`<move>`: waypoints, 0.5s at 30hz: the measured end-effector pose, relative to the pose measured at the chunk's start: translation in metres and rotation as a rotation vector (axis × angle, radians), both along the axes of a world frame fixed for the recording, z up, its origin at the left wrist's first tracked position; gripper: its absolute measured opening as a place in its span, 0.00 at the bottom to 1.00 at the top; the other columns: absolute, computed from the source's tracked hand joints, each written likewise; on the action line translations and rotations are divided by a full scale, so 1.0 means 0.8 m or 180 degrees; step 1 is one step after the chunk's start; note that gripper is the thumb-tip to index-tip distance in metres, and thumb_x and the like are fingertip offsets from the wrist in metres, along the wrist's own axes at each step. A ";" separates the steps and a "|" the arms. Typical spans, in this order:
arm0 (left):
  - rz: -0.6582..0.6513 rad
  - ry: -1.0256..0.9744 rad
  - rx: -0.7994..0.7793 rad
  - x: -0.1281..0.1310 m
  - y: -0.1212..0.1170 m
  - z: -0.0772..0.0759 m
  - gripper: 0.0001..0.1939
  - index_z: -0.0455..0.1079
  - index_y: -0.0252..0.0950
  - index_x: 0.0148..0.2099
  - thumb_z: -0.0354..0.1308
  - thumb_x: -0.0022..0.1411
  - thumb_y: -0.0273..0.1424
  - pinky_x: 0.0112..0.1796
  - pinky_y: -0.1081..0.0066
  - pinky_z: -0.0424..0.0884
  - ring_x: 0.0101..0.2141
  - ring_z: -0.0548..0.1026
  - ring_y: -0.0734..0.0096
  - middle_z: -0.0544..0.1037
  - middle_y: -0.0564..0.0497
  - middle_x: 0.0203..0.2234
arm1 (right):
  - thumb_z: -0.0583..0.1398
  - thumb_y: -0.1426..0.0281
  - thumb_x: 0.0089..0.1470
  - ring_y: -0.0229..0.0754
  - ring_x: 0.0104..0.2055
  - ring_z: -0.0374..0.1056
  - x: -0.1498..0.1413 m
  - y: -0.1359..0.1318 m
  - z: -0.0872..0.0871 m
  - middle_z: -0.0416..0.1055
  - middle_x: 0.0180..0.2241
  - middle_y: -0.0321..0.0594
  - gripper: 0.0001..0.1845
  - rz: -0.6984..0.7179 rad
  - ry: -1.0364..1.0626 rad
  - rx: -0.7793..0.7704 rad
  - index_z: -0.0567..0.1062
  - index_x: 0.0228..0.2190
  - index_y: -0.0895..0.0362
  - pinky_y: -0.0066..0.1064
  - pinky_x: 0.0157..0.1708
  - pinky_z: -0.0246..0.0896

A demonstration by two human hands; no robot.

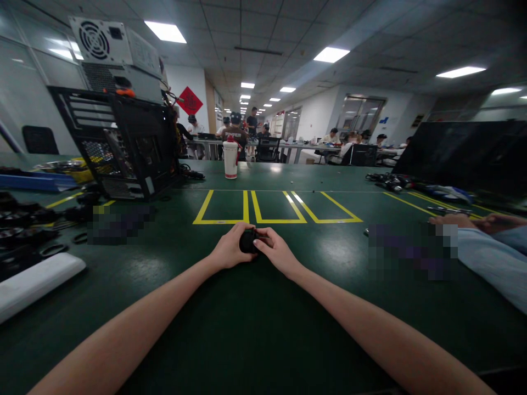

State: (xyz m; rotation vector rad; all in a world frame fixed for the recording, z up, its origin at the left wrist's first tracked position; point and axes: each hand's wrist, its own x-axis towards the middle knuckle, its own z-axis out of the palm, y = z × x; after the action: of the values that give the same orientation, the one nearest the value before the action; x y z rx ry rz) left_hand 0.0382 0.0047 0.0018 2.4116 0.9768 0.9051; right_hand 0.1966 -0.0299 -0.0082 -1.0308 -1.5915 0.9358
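A small round black part (pixel 247 241) is held just above the green table, in front of the yellow tape boxes; its exact kind is hard to make out. My left hand (pixel 230 248) wraps around its left side, thumb below and fingers on top. From the right, my right hand (pixel 275 249) closes on the same part, its thumb tip pressed against the edge. A thin, pale line shows between the right thumb and forefinger, too small to name. Both forearms reach in from the bottom of the view.
A black computer case (pixel 135 142) with a power supply (pixel 107 44) on top stands left. Beyond the tape is a white cup (pixel 231 159). Black rings (pixel 54 249) and a white bar-shaped object (pixel 41 282) lie left. Another person's hands (pixel 457 220) work at right, near cables (pixel 391 181).
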 end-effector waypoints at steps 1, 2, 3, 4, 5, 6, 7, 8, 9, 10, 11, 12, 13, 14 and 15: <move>-0.0008 0.0008 0.0003 0.000 0.000 0.000 0.30 0.55 0.41 0.48 0.61 0.41 0.31 0.40 0.63 0.64 0.41 0.67 0.62 0.65 0.50 0.42 | 0.55 0.66 0.47 0.40 0.45 0.62 0.000 0.000 0.000 0.64 0.41 0.39 0.14 0.0022 0.0030 -0.0011 0.64 0.38 0.55 0.37 0.47 0.56; -0.0012 0.0013 0.0007 -0.001 0.000 0.000 0.29 0.55 0.41 0.48 0.61 0.41 0.31 0.39 0.64 0.64 0.41 0.67 0.63 0.65 0.50 0.42 | 0.55 0.66 0.46 0.40 0.44 0.62 0.000 -0.001 0.001 0.63 0.40 0.39 0.14 0.0039 0.0070 -0.0023 0.64 0.37 0.55 0.37 0.46 0.57; -0.0020 0.0022 0.0010 -0.001 0.000 0.000 0.29 0.55 0.41 0.48 0.61 0.42 0.32 0.39 0.64 0.64 0.41 0.67 0.63 0.65 0.50 0.42 | 0.55 0.66 0.47 0.40 0.44 0.62 0.000 -0.002 0.001 0.63 0.40 0.38 0.13 0.0049 0.0115 -0.0035 0.63 0.37 0.55 0.37 0.45 0.58; -0.0025 0.0027 0.0016 -0.001 0.001 0.000 0.29 0.55 0.41 0.47 0.61 0.42 0.32 0.39 0.64 0.64 0.41 0.67 0.63 0.64 0.50 0.42 | 0.55 0.66 0.47 0.40 0.44 0.63 -0.001 -0.003 0.001 0.63 0.40 0.38 0.12 0.0055 0.0156 -0.0045 0.63 0.36 0.55 0.36 0.44 0.58; -0.0031 0.0030 0.0026 -0.001 0.001 0.000 0.29 0.55 0.41 0.48 0.61 0.42 0.32 0.40 0.64 0.64 0.41 0.66 0.63 0.64 0.50 0.43 | 0.55 0.66 0.47 0.40 0.44 0.63 -0.001 -0.004 0.001 0.63 0.40 0.38 0.12 0.0062 0.0187 -0.0051 0.63 0.35 0.55 0.36 0.44 0.59; -0.0034 0.0029 0.0039 -0.001 0.001 0.000 0.29 0.55 0.41 0.48 0.60 0.42 0.32 0.40 0.64 0.64 0.41 0.66 0.63 0.64 0.50 0.43 | 0.55 0.66 0.47 0.40 0.44 0.63 -0.001 -0.004 0.001 0.64 0.39 0.38 0.11 0.0065 0.0202 -0.0051 0.64 0.35 0.55 0.36 0.44 0.59; -0.0037 0.0025 0.0051 -0.001 0.001 -0.001 0.29 0.54 0.41 0.48 0.60 0.42 0.32 0.40 0.64 0.64 0.41 0.66 0.63 0.64 0.50 0.43 | 0.55 0.67 0.47 0.40 0.44 0.63 -0.002 -0.005 0.001 0.64 0.39 0.37 0.11 0.0065 0.0197 -0.0045 0.64 0.35 0.55 0.36 0.44 0.59; -0.0046 0.0023 0.0058 -0.001 0.001 -0.001 0.29 0.54 0.41 0.48 0.60 0.42 0.32 0.39 0.64 0.64 0.41 0.66 0.63 0.64 0.50 0.43 | 0.55 0.67 0.47 0.40 0.44 0.63 -0.002 -0.005 0.001 0.64 0.39 0.38 0.11 0.0052 0.0178 -0.0032 0.64 0.35 0.54 0.37 0.44 0.58; -0.0056 0.0020 0.0063 -0.002 0.001 -0.001 0.29 0.54 0.41 0.48 0.60 0.42 0.32 0.39 0.64 0.64 0.41 0.66 0.63 0.64 0.50 0.43 | 0.55 0.68 0.47 0.40 0.45 0.62 -0.002 -0.005 0.001 0.63 0.40 0.38 0.12 0.0032 0.0152 -0.0021 0.64 0.36 0.54 0.37 0.45 0.58; -0.0068 0.0018 0.0061 -0.002 0.001 -0.001 0.29 0.54 0.41 0.48 0.60 0.42 0.32 0.39 0.65 0.64 0.41 0.67 0.64 0.64 0.50 0.42 | 0.55 0.68 0.47 0.40 0.45 0.61 -0.001 -0.005 0.001 0.63 0.41 0.38 0.13 0.0009 0.0121 -0.0017 0.63 0.37 0.54 0.37 0.46 0.57; -0.0081 0.0019 0.0051 -0.002 0.001 0.000 0.29 0.54 0.41 0.48 0.60 0.43 0.32 0.39 0.65 0.65 0.40 0.67 0.64 0.64 0.50 0.42 | 0.55 0.68 0.47 0.41 0.46 0.61 -0.001 -0.005 0.002 0.63 0.42 0.39 0.14 -0.0008 0.0083 -0.0025 0.63 0.39 0.54 0.38 0.47 0.56; -0.0087 0.0020 0.0042 -0.002 0.001 0.000 0.29 0.54 0.41 0.48 0.60 0.43 0.33 0.38 0.65 0.65 0.40 0.67 0.64 0.64 0.50 0.42 | 0.55 0.68 0.47 0.41 0.46 0.60 -0.001 -0.005 0.002 0.62 0.43 0.39 0.15 -0.0017 0.0042 -0.0039 0.63 0.40 0.54 0.38 0.47 0.55; -0.0086 0.0021 0.0035 -0.002 0.001 0.000 0.29 0.54 0.41 0.48 0.60 0.43 0.33 0.38 0.65 0.65 0.40 0.67 0.64 0.64 0.50 0.42 | 0.55 0.67 0.47 0.41 0.47 0.60 0.000 -0.004 0.002 0.62 0.43 0.40 0.16 -0.0015 0.0008 -0.0056 0.63 0.40 0.54 0.39 0.47 0.55; -0.0084 0.0024 0.0029 -0.002 0.001 -0.001 0.29 0.54 0.41 0.48 0.60 0.43 0.33 0.38 0.65 0.65 0.40 0.67 0.64 0.64 0.50 0.42 | 0.55 0.67 0.47 0.41 0.47 0.60 0.000 -0.003 0.002 0.62 0.43 0.40 0.16 0.0005 -0.0014 -0.0073 0.63 0.41 0.55 0.39 0.48 0.55; -0.0075 0.0025 0.0031 -0.002 0.001 -0.001 0.29 0.54 0.41 0.48 0.60 0.43 0.33 0.38 0.65 0.65 0.40 0.67 0.64 0.64 0.50 0.43 | 0.55 0.67 0.47 0.41 0.46 0.60 0.000 -0.003 0.002 0.63 0.42 0.40 0.16 0.0027 -0.0013 -0.0077 0.63 0.40 0.55 0.39 0.47 0.55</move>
State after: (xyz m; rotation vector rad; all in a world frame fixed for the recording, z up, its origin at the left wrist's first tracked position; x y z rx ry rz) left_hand 0.0365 0.0058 0.0009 2.4315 0.9470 0.8948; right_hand 0.1967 -0.0320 -0.0067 -1.0440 -1.5926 0.9615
